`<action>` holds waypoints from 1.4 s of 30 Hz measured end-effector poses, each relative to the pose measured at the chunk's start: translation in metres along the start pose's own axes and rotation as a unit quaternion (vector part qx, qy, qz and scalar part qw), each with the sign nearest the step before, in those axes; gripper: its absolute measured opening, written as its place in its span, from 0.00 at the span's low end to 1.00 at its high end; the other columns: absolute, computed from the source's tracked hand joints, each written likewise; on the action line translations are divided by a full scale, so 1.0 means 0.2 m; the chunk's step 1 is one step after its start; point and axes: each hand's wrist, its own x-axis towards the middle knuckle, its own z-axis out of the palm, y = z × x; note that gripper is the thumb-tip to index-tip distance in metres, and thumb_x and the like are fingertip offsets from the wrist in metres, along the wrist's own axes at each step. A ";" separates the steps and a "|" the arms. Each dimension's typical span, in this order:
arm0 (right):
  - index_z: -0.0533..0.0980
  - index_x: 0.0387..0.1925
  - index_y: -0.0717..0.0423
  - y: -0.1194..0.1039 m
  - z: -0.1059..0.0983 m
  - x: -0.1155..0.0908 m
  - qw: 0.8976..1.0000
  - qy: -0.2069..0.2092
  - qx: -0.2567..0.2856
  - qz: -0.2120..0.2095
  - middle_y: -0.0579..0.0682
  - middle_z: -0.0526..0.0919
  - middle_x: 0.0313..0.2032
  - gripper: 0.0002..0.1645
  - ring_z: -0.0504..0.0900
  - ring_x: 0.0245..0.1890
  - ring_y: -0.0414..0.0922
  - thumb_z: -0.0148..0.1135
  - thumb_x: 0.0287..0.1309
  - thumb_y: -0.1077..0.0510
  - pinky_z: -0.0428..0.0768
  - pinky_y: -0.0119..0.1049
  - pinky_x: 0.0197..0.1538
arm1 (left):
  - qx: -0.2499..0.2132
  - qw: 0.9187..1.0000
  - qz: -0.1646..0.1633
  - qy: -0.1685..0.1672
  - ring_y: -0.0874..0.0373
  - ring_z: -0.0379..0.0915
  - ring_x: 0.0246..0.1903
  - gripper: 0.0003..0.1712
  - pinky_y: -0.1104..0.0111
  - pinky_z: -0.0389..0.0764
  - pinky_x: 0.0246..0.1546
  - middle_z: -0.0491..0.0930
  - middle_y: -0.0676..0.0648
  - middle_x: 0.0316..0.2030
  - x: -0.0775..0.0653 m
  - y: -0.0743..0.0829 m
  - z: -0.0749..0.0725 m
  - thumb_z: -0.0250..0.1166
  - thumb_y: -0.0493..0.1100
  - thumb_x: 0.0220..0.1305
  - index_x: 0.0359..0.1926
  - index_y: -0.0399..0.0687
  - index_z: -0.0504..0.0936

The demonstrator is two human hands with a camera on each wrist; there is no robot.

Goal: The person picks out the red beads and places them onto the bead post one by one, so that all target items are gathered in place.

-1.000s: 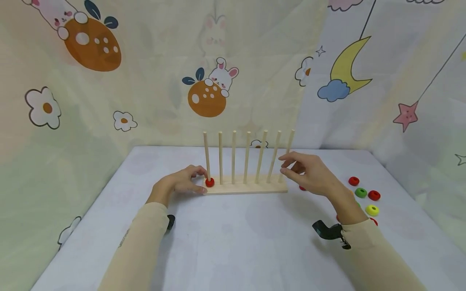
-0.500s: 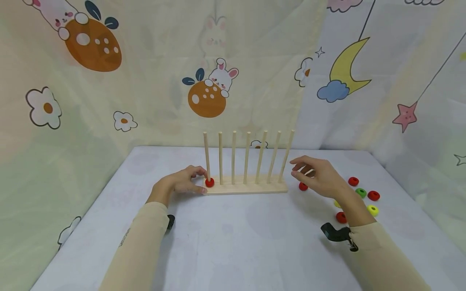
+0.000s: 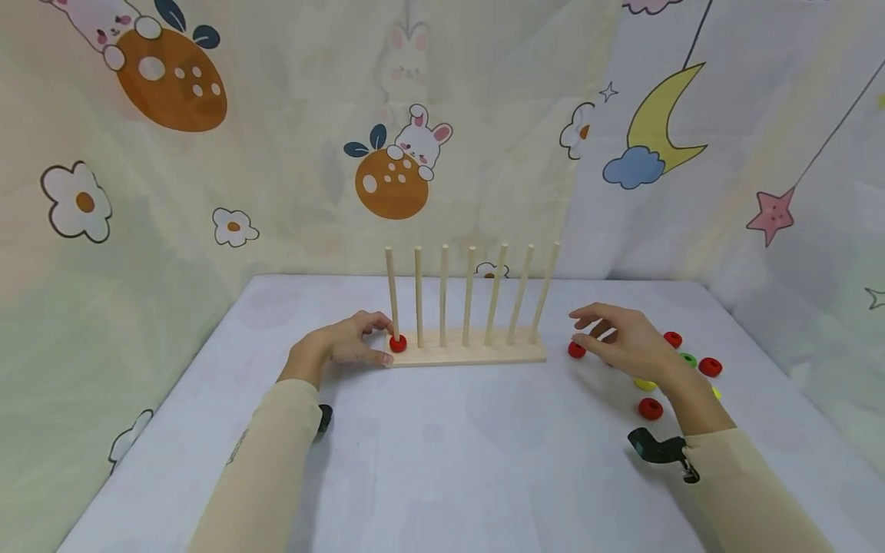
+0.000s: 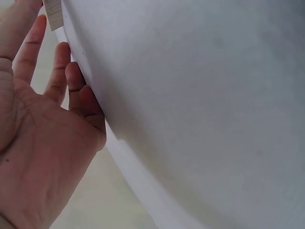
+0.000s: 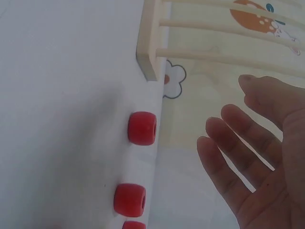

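A wooden peg stand with a row of several upright pegs sits at mid-table in the head view. Around the foot of its leftmost peg lies a red bead. My left hand holds that end of the base between thumb and fingers; only a corner of the peg stand shows in the left wrist view. My right hand hovers, fingers loosely bent, nothing in them. Just beneath its fingertips is a loose red bead. Two red beads, a nearer one and a lower one, appear in the right wrist view.
More loose beads lie around my right forearm: a red bead, a yellow bead, a green bead and another red bead. The forearm partly covers some. A patterned cloth hangs behind the white table.
My right hand has moved from the rightmost peg to the right and slightly down, over the loose red bead. The left hand stays at the stand's left end.
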 end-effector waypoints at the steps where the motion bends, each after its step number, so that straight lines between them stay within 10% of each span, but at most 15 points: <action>1: 0.79 0.57 0.50 0.00 -0.01 -0.01 1.000 -0.005 -0.001 0.003 0.52 0.86 0.47 0.20 0.86 0.42 0.48 0.70 0.65 0.57 0.85 0.32 0.40 | -0.001 1.000 -0.001 -0.001 0.41 0.56 0.72 0.30 0.37 0.59 0.71 0.63 0.45 0.70 0.00 0.00 0.00 0.78 0.56 0.57 0.58 0.67 0.74; 29: 0.79 0.58 0.49 0.14 -0.12 -0.29 0.997 -0.047 -0.056 0.029 0.49 0.85 0.49 0.23 0.85 0.40 0.35 0.73 0.63 0.50 0.86 0.39 0.44 | 0.002 1.000 -0.006 -0.010 0.41 0.55 0.72 0.30 0.36 0.59 0.70 0.62 0.46 0.72 0.00 0.00 -0.01 0.78 0.56 0.57 0.57 0.68 0.74; 42: 0.79 0.57 0.52 0.14 -0.17 -0.37 0.995 -0.056 -0.055 0.057 0.54 0.85 0.50 0.27 0.86 0.44 0.49 0.75 0.60 0.47 0.83 0.31 0.37 | -0.011 1.000 0.001 -0.011 0.40 0.54 0.72 0.30 0.36 0.58 0.71 0.62 0.44 0.71 0.01 0.00 -0.01 0.78 0.55 0.57 0.57 0.66 0.74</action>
